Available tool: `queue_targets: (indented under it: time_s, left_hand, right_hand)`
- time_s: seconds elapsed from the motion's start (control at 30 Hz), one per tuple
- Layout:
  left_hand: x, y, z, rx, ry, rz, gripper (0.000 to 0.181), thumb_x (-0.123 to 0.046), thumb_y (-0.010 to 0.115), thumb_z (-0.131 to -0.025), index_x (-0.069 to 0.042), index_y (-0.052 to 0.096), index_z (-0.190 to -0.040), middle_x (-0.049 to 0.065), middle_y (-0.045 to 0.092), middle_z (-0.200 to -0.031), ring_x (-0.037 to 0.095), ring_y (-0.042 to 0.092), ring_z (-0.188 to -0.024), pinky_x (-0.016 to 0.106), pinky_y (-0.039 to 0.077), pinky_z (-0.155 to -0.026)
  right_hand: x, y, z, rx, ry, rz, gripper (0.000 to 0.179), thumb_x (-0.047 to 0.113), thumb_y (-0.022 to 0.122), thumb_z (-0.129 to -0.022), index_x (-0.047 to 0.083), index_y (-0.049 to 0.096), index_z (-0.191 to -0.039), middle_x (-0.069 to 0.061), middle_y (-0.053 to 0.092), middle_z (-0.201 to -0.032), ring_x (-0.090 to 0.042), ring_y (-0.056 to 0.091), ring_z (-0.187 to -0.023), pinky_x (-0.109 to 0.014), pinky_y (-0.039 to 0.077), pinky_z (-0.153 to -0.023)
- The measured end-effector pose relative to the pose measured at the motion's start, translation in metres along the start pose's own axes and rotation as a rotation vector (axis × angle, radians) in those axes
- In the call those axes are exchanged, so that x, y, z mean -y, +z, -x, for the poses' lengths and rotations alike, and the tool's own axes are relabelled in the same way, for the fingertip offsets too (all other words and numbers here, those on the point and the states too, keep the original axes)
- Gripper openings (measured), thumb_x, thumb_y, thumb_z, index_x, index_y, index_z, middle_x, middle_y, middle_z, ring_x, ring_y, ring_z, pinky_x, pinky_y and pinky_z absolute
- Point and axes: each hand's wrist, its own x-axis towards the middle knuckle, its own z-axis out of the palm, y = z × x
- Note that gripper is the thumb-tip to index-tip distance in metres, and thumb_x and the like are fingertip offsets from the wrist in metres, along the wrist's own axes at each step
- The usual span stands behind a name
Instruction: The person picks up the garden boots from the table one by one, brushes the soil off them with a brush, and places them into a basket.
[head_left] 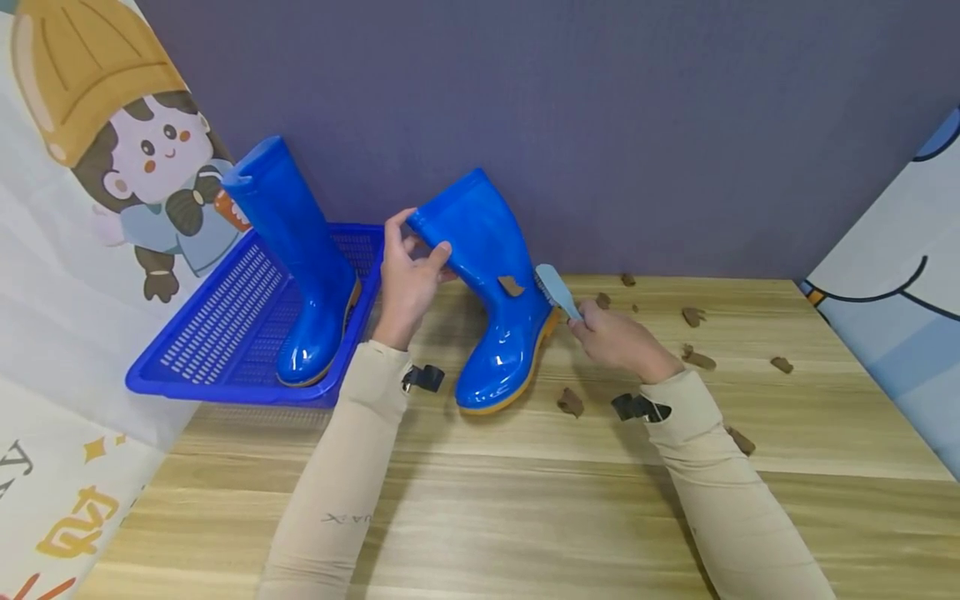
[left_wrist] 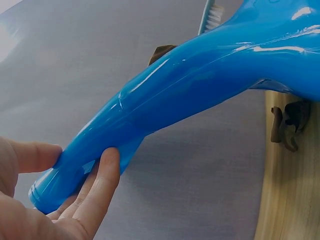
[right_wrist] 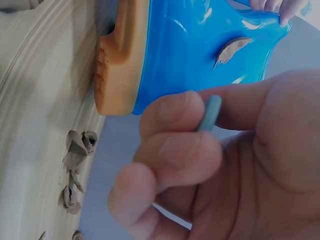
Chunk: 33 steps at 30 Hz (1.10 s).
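Note:
A shiny blue rubber boot (head_left: 498,350) with a yellow-orange sole (right_wrist: 125,65) leans on the table, its shaft tilted to the left. My left hand (head_left: 408,279) grips the shaft near the top rim, thumb on one side and fingers on the other. In my right hand (head_left: 618,337) is the handle of a light blue brush (head_left: 553,287), pinched between thumb and curled fingers. The bristles face the back of the boot's ankle; whether they touch it I cannot tell. A brown, mud-like patch (head_left: 512,286) clings to the side of the shaft.
A second blue boot (head_left: 307,275) stands upright in a blue plastic basket (head_left: 150,379) on the left. Several brown clumps (head_left: 570,402) lie scattered over the wooden table (head_left: 487,500), mostly on the right. A grey panel (head_left: 600,125) rises behind the table.

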Motion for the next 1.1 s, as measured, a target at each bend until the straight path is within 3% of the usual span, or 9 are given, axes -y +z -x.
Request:
queue_targets:
  time_s: [0.27,0.4,0.73,0.9,1.1]
  left_hand:
    - [-0.001,-0.001,0.0,-0.002,0.003,-0.01,0.059,-0.011,0.059,-0.104,-0.027,0.03,-0.153,0.016,0.052,-0.148,0.034,0.069,-0.114,0.051,0.062,-0.089]
    - [-0.002,-0.001,0.0,0.001,0.005,-0.001,0.06,-0.01,0.059,-0.103,-0.026,0.03,-0.153,0.017,0.052,-0.149,0.035,0.069,-0.115,0.051,0.062,-0.089]
    - [0.0,0.0,0.001,0.01,0.008,-0.017,0.061,-0.011,0.059,-0.104,-0.023,0.028,-0.155,0.018,0.052,-0.149,0.035,0.069,-0.114,0.05,0.062,-0.089]
    - [0.0,0.0,0.001,0.0,0.006,-0.016,0.062,-0.011,0.06,-0.103,-0.025,0.029,-0.155,0.017,0.053,-0.147,0.034,0.069,-0.113,0.05,0.062,-0.089]
    - [-0.001,0.0,0.001,0.002,0.005,-0.025,0.062,-0.011,0.06,-0.103,-0.025,0.028,-0.155,0.017,0.052,-0.148,0.034,0.069,-0.113,0.047,0.063,-0.087]
  right_hand:
    - [-0.006,-0.001,-0.006,0.0,-0.002,-0.001,0.036,0.022,0.033,-0.112,-0.004,0.047,-0.131,-0.002,0.044,-0.071,-0.014,0.036,-0.055,-0.028,0.032,-0.051]
    - [-0.009,-0.002,-0.007,-0.023,-0.01,0.003,0.035,0.021,0.035,-0.111,-0.005,0.051,-0.127,-0.002,0.045,-0.07,-0.015,0.038,-0.055,-0.029,0.033,-0.051]
    - [-0.016,-0.009,-0.002,0.027,0.048,-0.031,0.033,0.025,0.034,-0.112,-0.001,0.051,-0.121,-0.002,0.044,-0.067,-0.013,0.033,-0.05,-0.029,0.032,-0.048]
    - [-0.019,-0.013,0.0,0.005,0.06,-0.004,0.032,0.022,0.033,-0.112,-0.002,0.053,-0.105,-0.002,0.04,-0.066,-0.014,0.032,-0.052,-0.03,0.033,-0.051]
    - [-0.019,-0.02,0.002,-0.049,0.059,-0.081,0.036,0.026,0.028,-0.113,0.003,0.049,-0.093,0.001,0.035,-0.062,-0.011,0.024,-0.049,-0.028,0.027,-0.046]
